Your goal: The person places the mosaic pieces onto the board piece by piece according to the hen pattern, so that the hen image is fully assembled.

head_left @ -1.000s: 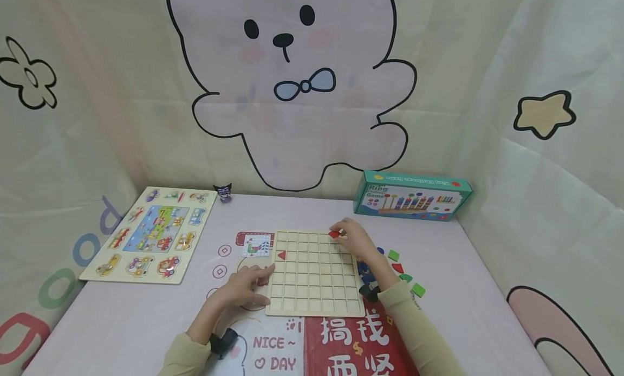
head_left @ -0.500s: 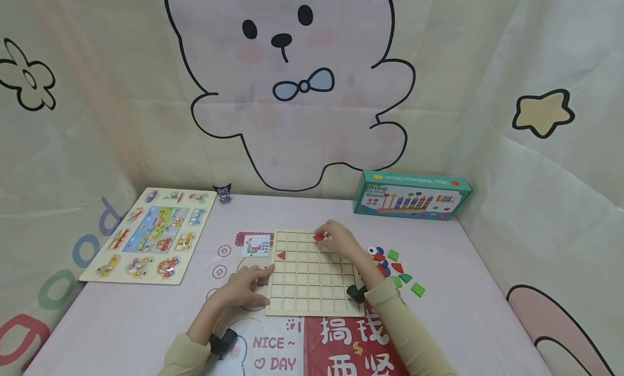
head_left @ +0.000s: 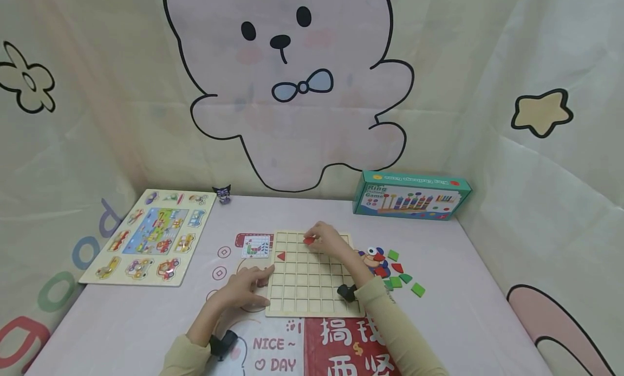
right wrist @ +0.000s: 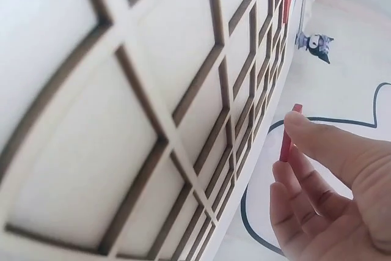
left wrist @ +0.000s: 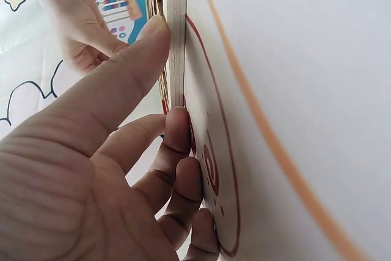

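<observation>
Right hand (head_left: 327, 240) pinching a red tile (head_left: 309, 240) above a wooden grid board's (head_left: 314, 285) far rows, left hand (head_left: 244, 285) touching the board's left edge, thumb and forefinger spread, red triangle (head_left: 281, 255) lying on the grid.

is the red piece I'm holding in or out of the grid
Out: right wrist view shows a gap between the red piece and the board.

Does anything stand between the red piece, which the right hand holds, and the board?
Nothing visible does: the right wrist view shows only air between the red piece and the board. The other red piece lies farther left; the left hand touches the board's left edge.
</observation>
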The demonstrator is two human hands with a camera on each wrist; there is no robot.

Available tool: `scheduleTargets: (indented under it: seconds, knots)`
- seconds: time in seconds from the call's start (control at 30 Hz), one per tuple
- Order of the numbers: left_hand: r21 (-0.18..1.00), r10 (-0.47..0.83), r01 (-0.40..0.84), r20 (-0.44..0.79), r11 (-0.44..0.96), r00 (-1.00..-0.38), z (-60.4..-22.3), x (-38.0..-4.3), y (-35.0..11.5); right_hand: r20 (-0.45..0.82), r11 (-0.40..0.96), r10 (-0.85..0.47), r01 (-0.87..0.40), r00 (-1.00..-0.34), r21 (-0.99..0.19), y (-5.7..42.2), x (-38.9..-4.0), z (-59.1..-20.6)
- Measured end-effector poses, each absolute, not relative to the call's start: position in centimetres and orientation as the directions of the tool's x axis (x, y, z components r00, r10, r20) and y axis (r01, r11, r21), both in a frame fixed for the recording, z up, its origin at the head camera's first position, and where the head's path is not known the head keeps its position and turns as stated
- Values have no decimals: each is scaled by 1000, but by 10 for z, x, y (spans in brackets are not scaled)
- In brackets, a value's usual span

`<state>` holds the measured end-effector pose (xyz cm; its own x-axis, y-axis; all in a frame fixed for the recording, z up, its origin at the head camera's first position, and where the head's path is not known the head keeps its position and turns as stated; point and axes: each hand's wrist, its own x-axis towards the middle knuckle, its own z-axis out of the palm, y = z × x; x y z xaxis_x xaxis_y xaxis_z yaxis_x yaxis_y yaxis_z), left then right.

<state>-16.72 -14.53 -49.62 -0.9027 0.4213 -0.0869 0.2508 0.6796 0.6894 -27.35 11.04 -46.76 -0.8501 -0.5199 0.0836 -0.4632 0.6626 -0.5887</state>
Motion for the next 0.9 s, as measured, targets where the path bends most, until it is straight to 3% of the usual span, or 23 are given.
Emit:
scheduleTargets:
  seconds: [0.9]
  knots:
    - [697,412,243,-82,675,-908,-496,-166,-144,57,653,-634,-574,-771,-494,80,-279,-474]
